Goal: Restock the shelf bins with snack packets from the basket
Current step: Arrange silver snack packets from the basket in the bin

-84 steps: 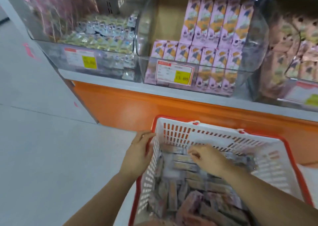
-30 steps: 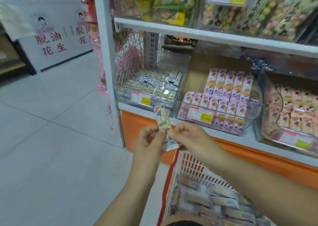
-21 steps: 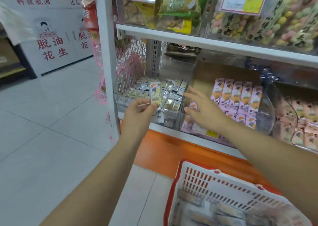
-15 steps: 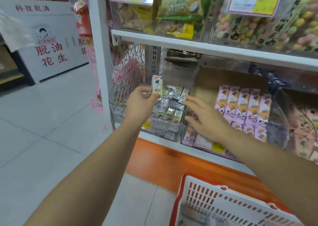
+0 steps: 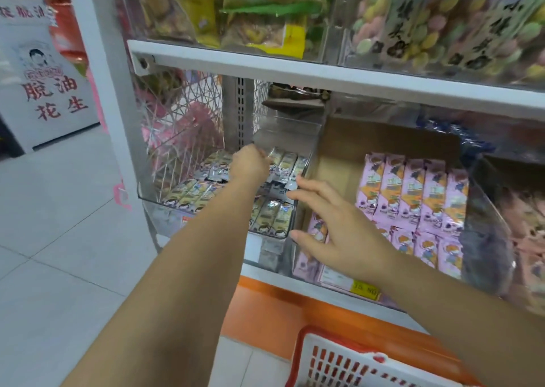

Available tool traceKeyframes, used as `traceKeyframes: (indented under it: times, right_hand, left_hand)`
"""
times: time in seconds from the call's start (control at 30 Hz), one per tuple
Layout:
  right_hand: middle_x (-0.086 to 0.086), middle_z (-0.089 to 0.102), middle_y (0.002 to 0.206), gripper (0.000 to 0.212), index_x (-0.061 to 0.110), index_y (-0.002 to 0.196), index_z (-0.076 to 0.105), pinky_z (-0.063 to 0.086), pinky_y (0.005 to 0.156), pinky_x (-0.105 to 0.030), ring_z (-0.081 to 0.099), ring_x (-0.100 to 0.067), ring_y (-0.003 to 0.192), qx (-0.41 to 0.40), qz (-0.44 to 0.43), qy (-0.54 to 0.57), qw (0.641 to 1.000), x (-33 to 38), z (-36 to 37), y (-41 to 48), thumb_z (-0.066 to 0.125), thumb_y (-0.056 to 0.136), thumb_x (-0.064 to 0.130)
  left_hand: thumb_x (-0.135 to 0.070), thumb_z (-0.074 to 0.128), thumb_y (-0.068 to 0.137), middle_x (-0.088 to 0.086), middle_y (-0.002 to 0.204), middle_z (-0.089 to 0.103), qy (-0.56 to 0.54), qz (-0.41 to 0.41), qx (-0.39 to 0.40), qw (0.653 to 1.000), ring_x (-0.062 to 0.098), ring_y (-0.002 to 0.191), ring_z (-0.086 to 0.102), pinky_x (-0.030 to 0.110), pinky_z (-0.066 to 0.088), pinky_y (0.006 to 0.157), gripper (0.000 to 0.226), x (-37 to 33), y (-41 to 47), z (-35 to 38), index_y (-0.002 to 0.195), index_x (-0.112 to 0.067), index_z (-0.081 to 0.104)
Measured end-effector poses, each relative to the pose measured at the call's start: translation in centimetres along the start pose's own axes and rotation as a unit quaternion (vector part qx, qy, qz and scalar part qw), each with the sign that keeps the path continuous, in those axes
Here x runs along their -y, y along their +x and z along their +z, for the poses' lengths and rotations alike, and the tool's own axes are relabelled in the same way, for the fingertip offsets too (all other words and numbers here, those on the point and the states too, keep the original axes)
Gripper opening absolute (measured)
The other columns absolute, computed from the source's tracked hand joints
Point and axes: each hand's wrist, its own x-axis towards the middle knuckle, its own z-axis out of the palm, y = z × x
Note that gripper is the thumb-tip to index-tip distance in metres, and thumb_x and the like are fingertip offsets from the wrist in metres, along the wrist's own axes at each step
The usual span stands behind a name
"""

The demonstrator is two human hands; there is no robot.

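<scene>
Lying under left hand (image 5: 249, 164): snack packets (image 5: 284, 164)

The white standing sign board (image 5: 44, 91) bears red characters 脱油花生. The yellow price label (image 5: 365, 291) on the clear plastic bin of pink packets (image 5: 486, 233) reads 15.80.

Transparent glossy plastic bin (image 5: 165, 220) at 9 o'clock, holding shiny foil-wrapped cream snack packets (image 5: 277, 218). At 3 o'clock, glossy pink film packets (image 5: 413, 192) against matt brown cardboard (image 5: 368, 139). At 12 o'clock, smooth white painted metal shelf edge (image 5: 324, 74). At 6 o'clock, white lattice plastic basket with red rim (image 5: 339, 366). At 8 o'clock, smooth pale floor tiles (image 5: 59, 239) with a faint sheen.
</scene>
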Motion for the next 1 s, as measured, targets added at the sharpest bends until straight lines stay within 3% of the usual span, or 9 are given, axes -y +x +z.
traceKeyframes:
  times: [0.23,0.33,0.43,0.47,0.53,0.63,0.7,0.83,1.0]
  right_hand:
    - [0.018,0.021,0.151,0.058,0.030,0.142,0.038,0.026,0.098,-0.017,0.031,-0.003,0.134,-0.001,-0.009,-0.009,1.000,-0.3,0.1,-0.2,0.058,0.090,0.044]
    - [0.014,0.023,0.153,0.059,0.027,0.143,0.038,0.027,0.099,-0.018,0.031,-0.007,0.136,-0.006,-0.013,-0.013,1.000,-0.2,0.1,-0.2,0.059,0.090,0.041]
    - [0.017,0.018,0.155,0.060,0.031,0.146,0.033,0.023,0.104,-0.018,0.023,-0.005,0.139,0.001,-0.008,-0.006,1.000,-0.1,-0.3,-0.5,0.057,0.092,0.040]
    - [0.020,0.014,0.155,0.061,0.033,0.146,0.030,0.019,0.106,-0.018,0.019,-0.003,0.140,0.009,-0.002,-0.004,1.000,0.0,-0.4,-0.6,0.056,0.092,0.041]
    - [0.023,0.011,0.152,0.060,0.033,0.147,0.028,0.013,0.111,-0.019,0.014,0.001,0.139,0.007,0.000,-0.007,1.000,0.2,-0.5,-1.1,0.054,0.093,0.041]
    - [0.004,0.042,0.145,0.046,0.017,0.134,0.053,0.025,0.111,-0.023,0.036,-0.010,0.131,-0.091,-0.055,0.000,0.994,1.6,0.4,-3.4,0.052,0.090,0.033]
    - [-0.006,0.061,0.123,0.032,0.009,0.115,0.065,0.037,0.102,-0.022,0.053,-0.016,0.113,-0.132,-0.082,0.030,0.987,2.4,1.8,-6.3,0.053,0.089,0.024]
    - [-0.001,0.070,0.092,0.024,0.014,0.101,0.070,0.050,0.074,-0.028,0.063,-0.017,0.082,-0.004,-0.022,0.053,0.998,1.9,5.5,-13.5,0.052,0.089,0.025]
    - [0.008,0.067,0.106,0.024,0.024,0.115,0.065,0.046,0.080,-0.021,0.061,-0.010,0.092,0.211,0.161,0.062,0.962,-2.4,9.5,-20.4,0.052,0.095,0.023]
  left_hand:
    - [-0.013,0.046,0.099,0.016,0.129,0.058,0.078,0.033,0.085,0.993,0.032,0.112,0.056,0.039,0.047,0.095,0.035,0.4,-0.5,-0.5,0.132,-0.006,0.053]
    - [-0.010,0.043,0.099,0.014,0.139,0.049,0.070,0.055,0.095,0.992,0.034,0.111,0.057,0.032,0.047,0.079,0.045,0.1,-2.2,-1.3,0.144,-0.013,0.038]
    - [-0.008,0.044,0.098,0.008,0.138,0.052,0.011,0.097,0.009,0.995,0.022,0.099,0.061,0.012,0.046,0.062,0.042,0.3,-5.6,-2.5,0.140,-0.017,0.045]
    - [-0.007,0.044,0.098,0.004,0.136,0.053,-0.013,0.129,-0.032,0.991,0.016,0.103,0.058,0.007,0.044,0.069,0.040,0.6,-7.3,-2.9,0.136,-0.017,0.049]
    - [-0.006,0.045,0.096,-0.003,0.126,0.058,-0.070,0.200,-0.104,0.972,0.008,0.111,0.054,0.016,0.044,0.090,0.034,1.5,-11.3,-3.4,0.125,-0.017,0.058]
    - [-0.002,0.048,0.093,-0.013,0.101,0.065,-0.152,0.255,-0.123,0.947,-0.007,0.095,0.056,0.006,0.040,0.083,0.031,4.1,-18.0,-3.0,0.107,-0.025,0.062]
    - [-0.008,0.049,0.089,-0.019,0.092,0.064,-0.165,0.232,-0.101,0.953,-0.007,0.089,0.059,0.004,0.039,0.074,0.029,6.7,-21.2,-1.2,0.099,-0.032,0.061]
    - [-0.007,0.051,0.089,-0.011,0.094,0.065,-0.119,0.150,-0.003,0.981,0.003,0.085,0.060,0.020,0.044,0.072,0.026,12.6,-25.5,4.7,0.102,-0.023,0.066]
    - [-0.008,0.052,0.092,-0.007,0.114,0.057,-0.069,0.067,0.123,0.988,0.009,0.095,0.058,0.024,0.047,0.084,0.028,17.0,-28.6,10.3,0.112,-0.026,0.062]
